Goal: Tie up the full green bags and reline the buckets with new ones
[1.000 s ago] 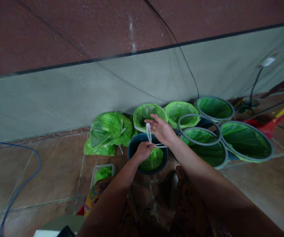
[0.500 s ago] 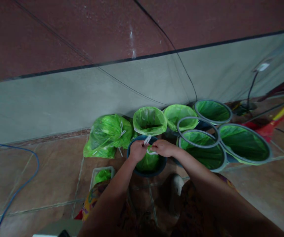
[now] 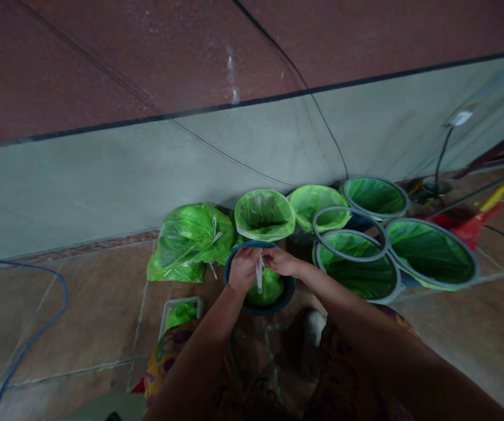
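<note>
A dark blue bin (image 3: 240,303) stands on the floor in front of me, with a gathered, puffed-up green plastic bag (image 3: 271,289) inside it. Over its mouth my left hand (image 3: 244,270) and my right hand (image 3: 280,261) come close together, fingers closed on the bag's white drawstring (image 3: 259,276). One end of that string dangles between the hands. My fingertips are partly hidden, so how the string is looped cannot be seen. Just left of the bin lies a full, tied green bag (image 3: 190,234) with a white string bow.
Behind my hands stand two bins with green liners (image 3: 265,215) (image 3: 317,206). To the right are several grey-rimmed, green-lined bins (image 3: 431,252), a loose grey ring (image 3: 383,234) lying across one. A small tray (image 3: 165,316) holds green plastic. A blue cable (image 3: 65,292) crosses the left floor.
My hands have turned and drawn together over the bin. The white drawstring now hangs between them, and the green bag looks more bunched and rounded. The view has shifted slightly.
</note>
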A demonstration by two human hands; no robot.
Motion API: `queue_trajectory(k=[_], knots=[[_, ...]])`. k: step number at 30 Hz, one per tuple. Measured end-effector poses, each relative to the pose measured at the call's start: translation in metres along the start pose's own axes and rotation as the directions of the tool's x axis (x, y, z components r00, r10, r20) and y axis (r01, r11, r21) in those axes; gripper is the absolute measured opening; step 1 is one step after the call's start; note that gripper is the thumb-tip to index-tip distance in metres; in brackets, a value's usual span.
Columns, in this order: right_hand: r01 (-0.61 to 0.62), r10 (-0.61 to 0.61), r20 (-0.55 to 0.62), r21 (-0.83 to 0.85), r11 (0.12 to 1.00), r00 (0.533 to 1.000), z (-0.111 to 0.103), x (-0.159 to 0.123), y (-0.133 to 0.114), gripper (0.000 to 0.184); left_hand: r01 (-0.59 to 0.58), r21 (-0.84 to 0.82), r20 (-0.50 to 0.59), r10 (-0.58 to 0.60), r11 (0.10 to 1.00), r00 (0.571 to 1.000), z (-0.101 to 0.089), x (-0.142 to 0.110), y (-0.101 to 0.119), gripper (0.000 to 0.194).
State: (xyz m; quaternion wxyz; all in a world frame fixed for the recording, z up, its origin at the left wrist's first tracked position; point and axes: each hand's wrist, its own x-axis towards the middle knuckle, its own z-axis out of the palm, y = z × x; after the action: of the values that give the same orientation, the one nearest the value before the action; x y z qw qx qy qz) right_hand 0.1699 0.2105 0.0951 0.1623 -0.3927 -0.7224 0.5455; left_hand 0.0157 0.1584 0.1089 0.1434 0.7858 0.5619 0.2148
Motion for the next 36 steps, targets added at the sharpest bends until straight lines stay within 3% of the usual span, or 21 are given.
queue_trajectory(k=[4, 7, 10, 14, 20, 24, 26, 29, 31, 36], knots=[[-0.13, 0.13, 0.005, 0.124, 0.984, 0.991, 0.0, -0.003, -0.002, 0.016, 0.027, 0.184, -0.037, -0.02, 0.983, 0.999, 0.001, -0.003, 0.002, 0.026], [-0.194, 0.197, -0.026, 0.096, 0.976, 0.98, -0.003, -0.004, -0.006, 0.017, 0.074, 0.212, -0.042, -0.066, 0.974, 0.997, -0.002, -0.004, 0.004, 0.03], [-0.18, 0.154, -0.155, -0.169, 0.969, 0.976, -0.005, -0.003, -0.013, 0.021, 0.115, 0.225, -0.038, -0.109, 0.968, 0.993, -0.003, -0.005, 0.006, 0.033], [-0.187, 0.058, -0.243, -0.552, 0.813, 0.968, -0.004, -0.004, -0.023, 0.026, 0.228, 0.23, -0.033, -0.227, 0.946, 0.973, -0.002, -0.003, 0.007, 0.031], [-0.266, 0.122, -0.262, -0.631, 0.729, 0.957, 0.001, -0.006, -0.03, 0.031, 0.254, 0.121, -0.055, -0.249, 0.96, 0.967, 0.001, -0.003, 0.004, 0.03], [-0.3, 0.141, -0.29, -0.63, 0.716, 0.947, 0.001, -0.007, -0.031, 0.031, 0.225, -0.133, -0.09, -0.237, 0.965, 0.967, 0.006, -0.002, 0.0, 0.03], [-0.3, 0.136, -0.296, -0.628, 0.718, 0.945, 0.001, -0.007, -0.03, 0.03, 0.276, -0.325, -0.055, -0.309, 0.905, 0.95, 0.01, 0.0, -0.002, 0.027], [-0.281, 0.115, -0.296, -0.612, 0.739, 0.948, 0.0, -0.006, -0.028, 0.028, 0.442, -0.567, 0.094, -0.478, 0.696, 0.873, 0.015, 0.004, -0.003, 0.023], [-0.271, 0.108, -0.3, -0.581, 0.767, 0.948, -0.002, -0.006, -0.027, 0.026, 0.503, -0.637, 0.166, -0.533, 0.584, 0.83, 0.017, 0.005, -0.004, 0.021], [-0.266, 0.121, -0.361, -0.385, 0.884, 0.925, -0.014, -0.002, -0.024, 0.028, 0.534, -0.68, 0.166, -0.605, 0.502, 0.779, 0.015, 0.006, -0.007, 0.02]])
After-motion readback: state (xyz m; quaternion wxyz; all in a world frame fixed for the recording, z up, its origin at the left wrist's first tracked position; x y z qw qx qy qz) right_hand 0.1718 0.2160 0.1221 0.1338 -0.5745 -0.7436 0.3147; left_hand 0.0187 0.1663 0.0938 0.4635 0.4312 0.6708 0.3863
